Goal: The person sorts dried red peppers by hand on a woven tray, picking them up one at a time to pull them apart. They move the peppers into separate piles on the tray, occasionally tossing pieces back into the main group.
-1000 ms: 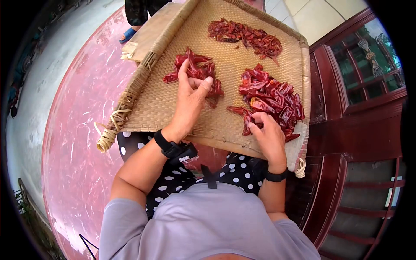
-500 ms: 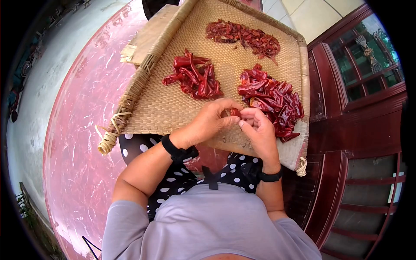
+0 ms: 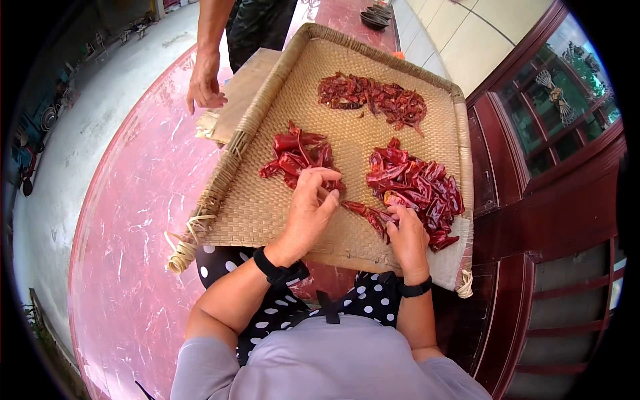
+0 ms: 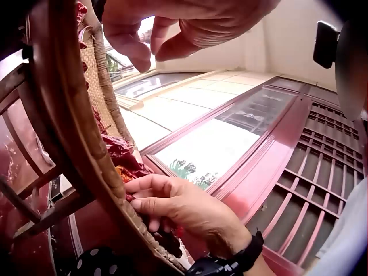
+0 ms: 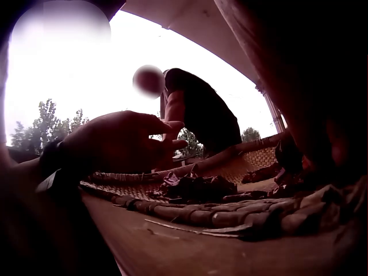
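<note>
L. hand [image 3: 311,205]: 1 pc., relaxed, thumb & fingers apart, grasping nothing; at near edge of L. chili heap [image 3: 295,157].
R. hand [image 3: 409,241]: 1 pc., thumb & forefinger pinching a dried red chili [image 3: 375,215] at near L. side of R. chili heap [image 3: 430,193].
Wrist straps: 2, blk., 1 per arm.
Chili heaps: L., smaller; R., larger, glossy, dk. red. Both on woven tray [image 3: 250,205], near half, well apart.
Chili strip [image 3: 373,99]: darker, shrivelled pcs., far end of same tray.
Tray: raised bound rim L. & far side, corners tied; near edge over polka-dot trousers [image 3: 267,310], blk./wht.
Board [image 3: 248,85]: flat, tan, L. of tray.
2nd person's hand [image 3: 205,87]: hanging nr. board.
Floor [image 3: 133,220]: pink, mottled.
Door [image 3: 510,193]: dk. red, glazed, R. of tray.
</note>
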A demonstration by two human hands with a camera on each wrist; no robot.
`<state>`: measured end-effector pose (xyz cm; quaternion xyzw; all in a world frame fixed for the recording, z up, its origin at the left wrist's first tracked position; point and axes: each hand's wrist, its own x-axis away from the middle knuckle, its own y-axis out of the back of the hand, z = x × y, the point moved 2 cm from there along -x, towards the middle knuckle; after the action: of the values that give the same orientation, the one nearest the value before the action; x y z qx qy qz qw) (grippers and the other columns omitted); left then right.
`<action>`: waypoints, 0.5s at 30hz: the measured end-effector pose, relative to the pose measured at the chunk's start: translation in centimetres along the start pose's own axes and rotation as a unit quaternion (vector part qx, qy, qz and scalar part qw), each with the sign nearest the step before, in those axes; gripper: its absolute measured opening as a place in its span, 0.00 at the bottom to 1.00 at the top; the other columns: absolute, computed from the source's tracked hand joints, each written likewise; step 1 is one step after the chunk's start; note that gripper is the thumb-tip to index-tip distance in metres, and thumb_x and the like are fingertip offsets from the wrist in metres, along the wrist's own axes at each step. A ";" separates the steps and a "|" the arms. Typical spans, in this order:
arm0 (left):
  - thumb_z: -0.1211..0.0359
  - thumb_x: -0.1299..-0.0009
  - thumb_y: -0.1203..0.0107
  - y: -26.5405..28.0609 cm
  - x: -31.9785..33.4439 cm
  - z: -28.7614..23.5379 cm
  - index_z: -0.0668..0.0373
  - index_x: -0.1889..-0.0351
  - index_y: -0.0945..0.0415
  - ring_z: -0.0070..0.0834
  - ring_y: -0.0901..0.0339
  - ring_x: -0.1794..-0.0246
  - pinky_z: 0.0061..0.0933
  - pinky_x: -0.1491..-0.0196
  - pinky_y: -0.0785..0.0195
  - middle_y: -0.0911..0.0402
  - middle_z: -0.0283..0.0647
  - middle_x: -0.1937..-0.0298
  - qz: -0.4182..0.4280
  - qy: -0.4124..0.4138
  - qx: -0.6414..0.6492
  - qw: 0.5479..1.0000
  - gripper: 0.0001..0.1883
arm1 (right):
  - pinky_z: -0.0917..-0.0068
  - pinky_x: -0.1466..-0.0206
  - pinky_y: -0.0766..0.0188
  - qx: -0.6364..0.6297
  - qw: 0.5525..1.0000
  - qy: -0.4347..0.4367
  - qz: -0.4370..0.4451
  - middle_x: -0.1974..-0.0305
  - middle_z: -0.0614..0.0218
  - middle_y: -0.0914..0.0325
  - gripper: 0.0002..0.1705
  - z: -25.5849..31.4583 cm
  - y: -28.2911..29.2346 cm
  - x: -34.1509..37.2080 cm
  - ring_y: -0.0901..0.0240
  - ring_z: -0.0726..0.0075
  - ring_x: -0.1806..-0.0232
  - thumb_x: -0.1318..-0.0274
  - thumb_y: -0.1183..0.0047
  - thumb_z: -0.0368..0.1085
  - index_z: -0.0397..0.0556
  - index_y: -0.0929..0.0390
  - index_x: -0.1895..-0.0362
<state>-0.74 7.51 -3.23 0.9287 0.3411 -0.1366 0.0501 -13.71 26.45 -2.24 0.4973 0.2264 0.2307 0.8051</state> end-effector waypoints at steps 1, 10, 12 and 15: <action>0.75 0.27 0.46 -0.2 0.1 -0.2 0.62 0.46 0.26 0.18 0.31 0.64 0.22 0.58 0.32 0.33 0.35 0.49 0.037 0.001 -0.031 0.999 0.12 | 0.53 0.51 0.26 -0.001 1.000 -0.002 -0.006 0.51 0.59 0.22 0.17 0.0 0.1 0.0 0.22 0.44 0.52 0.42 0.43 0.33 0.54 0.22 0.47; 0.62 0.22 0.46 -2.4 1.1 1.3 0.62 0.38 0.27 0.20 0.25 0.62 0.24 0.58 0.28 0.19 0.37 0.53 0.204 0.059 -0.008 0.977 0.19 | 0.83 0.73 0.30 -0.435 0.898 -0.026 -0.060 0.59 0.69 0.21 0.18 3.1 0.1 0.4 0.29 0.83 0.72 0.35 0.45 0.26 0.43 0.25 0.42; 0.58 0.21 0.48 -2.8 1.1 1.1 0.61 0.36 0.28 0.21 0.24 0.62 0.25 0.57 0.26 0.18 0.37 0.54 0.238 0.049 0.029 0.970 0.22 | 0.85 0.70 0.32 -0.513 0.858 -0.028 -0.002 0.58 0.70 0.21 0.14 4.2 -0.4 1.0 0.31 0.85 0.72 0.34 0.45 0.30 0.44 0.24 0.45; 0.56 0.20 0.48 -2.7 1.2 0.5 0.58 0.36 0.29 0.17 0.25 0.62 0.21 0.61 0.28 0.20 0.32 0.57 0.248 0.123 0.112 0.954 0.21 | 0.86 0.69 0.33 -0.534 0.845 -0.018 0.026 0.59 0.71 0.21 0.11 4.6 -1.0 1.1 0.31 0.86 0.73 0.33 0.45 0.32 0.45 0.23 0.48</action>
<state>-1.70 10.22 -4.04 0.9933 0.0863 -0.0423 -0.0644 -10.01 23.52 -1.40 0.0002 0.0407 0.3281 0.9438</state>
